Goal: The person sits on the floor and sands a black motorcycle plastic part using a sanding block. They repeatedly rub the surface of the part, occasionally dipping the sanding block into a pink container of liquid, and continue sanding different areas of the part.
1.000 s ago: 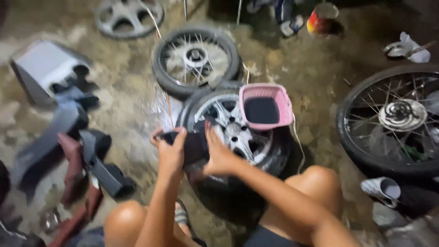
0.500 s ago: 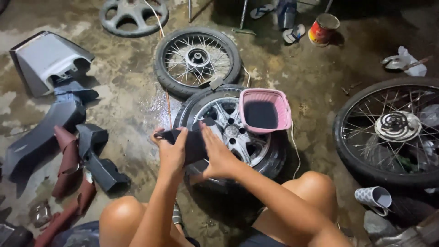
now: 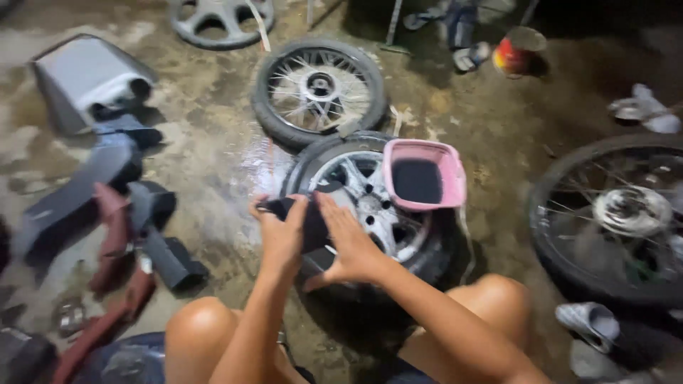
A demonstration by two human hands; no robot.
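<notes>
Two bare knees at the bottom edge, person squatting over a wheel lying flat on the wet concrete floor point(image 3: 213, 185). Left hand point(image 3: 283, 235) grasps a dark cloth or sponge point(image 3: 309, 226), fingers wrapped over its left end. Right hand point(image 3: 348, 245) lies flat and open against the right side of the same dark piece, palm pressing it, not closed round it. The dark piece sits between the two hands, its long axis running roughly left to right, directly over the near-left rim of the alloy wheel point(image 3: 370, 213). Both hands touch it; the left has the actual grip. The wheel's hub lies just up and right of the hands, tyre sidewall just below them.

Pink plastic tub point(image 3: 425, 178) with dark liquid inside rests on the far-right side of that wheel, just beyond the right hand, near but not touching it.

Left of the person: dark grey and dark red body panels point(image 3: 107, 213) scattered on the floor, a grey fairing piece point(image 3: 85, 75) further back.

Right side: a large spoked wheel point(image 3: 612, 220), partly cut off, with a white sandal point(image 3: 590, 323) near its lower edge.

Further out: a smaller spoked wheel point(image 3: 319, 89) lying flat, touching or nearly touching the alloy wheel's tyre. Beyond it a grey wheel cover point(image 3: 220, 18), a red-and-yellow tin point(image 3: 518, 51), white rags point(image 3: 644, 107) at far right. Background blurred, details unclear.
</notes>
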